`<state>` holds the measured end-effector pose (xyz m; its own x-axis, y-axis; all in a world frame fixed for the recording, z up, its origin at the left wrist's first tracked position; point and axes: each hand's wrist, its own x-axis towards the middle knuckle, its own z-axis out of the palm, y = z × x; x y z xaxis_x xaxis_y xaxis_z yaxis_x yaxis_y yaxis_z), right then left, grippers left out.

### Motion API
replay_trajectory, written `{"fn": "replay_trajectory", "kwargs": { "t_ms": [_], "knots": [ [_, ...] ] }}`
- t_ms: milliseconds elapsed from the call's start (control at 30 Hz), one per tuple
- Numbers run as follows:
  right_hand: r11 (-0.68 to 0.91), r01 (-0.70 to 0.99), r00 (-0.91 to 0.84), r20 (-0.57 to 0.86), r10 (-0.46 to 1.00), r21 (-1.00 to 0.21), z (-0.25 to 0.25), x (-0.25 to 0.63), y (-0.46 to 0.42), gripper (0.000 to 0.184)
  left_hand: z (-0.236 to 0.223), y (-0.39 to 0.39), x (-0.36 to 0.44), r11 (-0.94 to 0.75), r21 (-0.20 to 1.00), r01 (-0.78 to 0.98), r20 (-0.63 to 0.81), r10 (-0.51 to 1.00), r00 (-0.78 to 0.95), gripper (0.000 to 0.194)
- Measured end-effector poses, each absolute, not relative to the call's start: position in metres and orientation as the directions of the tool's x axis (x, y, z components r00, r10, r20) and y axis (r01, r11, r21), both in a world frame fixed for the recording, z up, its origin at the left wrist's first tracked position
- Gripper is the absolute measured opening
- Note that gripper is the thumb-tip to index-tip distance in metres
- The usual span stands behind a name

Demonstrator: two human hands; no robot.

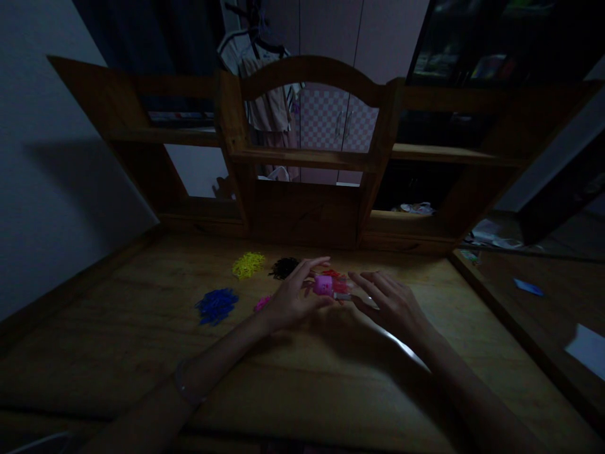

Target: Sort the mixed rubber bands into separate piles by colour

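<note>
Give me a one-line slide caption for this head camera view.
Both hands, left hand and right hand, hold a small pink tool over a wooden desk beside blue bands and yellow bands.

dim room; wooden desk (142, 353) with a shelf hutch (307, 189) at its back, both forearms reaching in from the near edge. left hand (290, 296) and right hand (390, 302) meet over the desk's middle around a small pink object (324, 285), left fingertips touching it, right fingers just beside a red bit (339, 287) attached to it, though the grip itself is too dark to read. loose piles lie beyond and left of the hands: yellow pile (247, 265), black pile (284, 267), blue pile (216, 305), and a small pink pile (261, 303) just beside the left hand.
</note>
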<state>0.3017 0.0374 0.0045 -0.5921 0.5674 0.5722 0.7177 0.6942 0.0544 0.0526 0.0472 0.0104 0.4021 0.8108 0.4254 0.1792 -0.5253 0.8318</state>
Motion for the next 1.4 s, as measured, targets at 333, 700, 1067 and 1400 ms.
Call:
{"fn": "replay_trajectory", "kwargs": {
  "t_ms": [333, 700, 1067, 1400],
  "knots": [
    [0.711, 0.703, -0.596, 0.567, 0.569, 0.025, 0.001, 0.299, 0.041, 0.046, 0.003, 0.046, 0.054, -0.424, 0.822, 0.379, 0.301, 0.89, 0.342, 0.034],
    [0.664, 0.747, -0.518, 0.594, 0.616, -0.037, 0.0, 0.3, 0.045, 0.045, 0.004, 0.047, 0.059, -0.575, 0.77, 0.276, 0.46, 0.801, 0.383, 0.038],
    [0.634, 0.77, -0.503, 0.685, 0.527, 0.077, -0.009, 0.296, 0.051, 0.043, -0.012, 0.058, 0.061, -0.275, 0.952, 0.136, 0.23, 0.933, 0.277, 0.027],
    [0.57, 0.808, -0.482, 0.723, 0.494, 0.149, -0.007, 0.296, 0.051, 0.051, -0.01, 0.077, 0.068, 0.005, 0.999, 0.05, -0.019, 0.958, 0.287, 0.049]
  ]
}}
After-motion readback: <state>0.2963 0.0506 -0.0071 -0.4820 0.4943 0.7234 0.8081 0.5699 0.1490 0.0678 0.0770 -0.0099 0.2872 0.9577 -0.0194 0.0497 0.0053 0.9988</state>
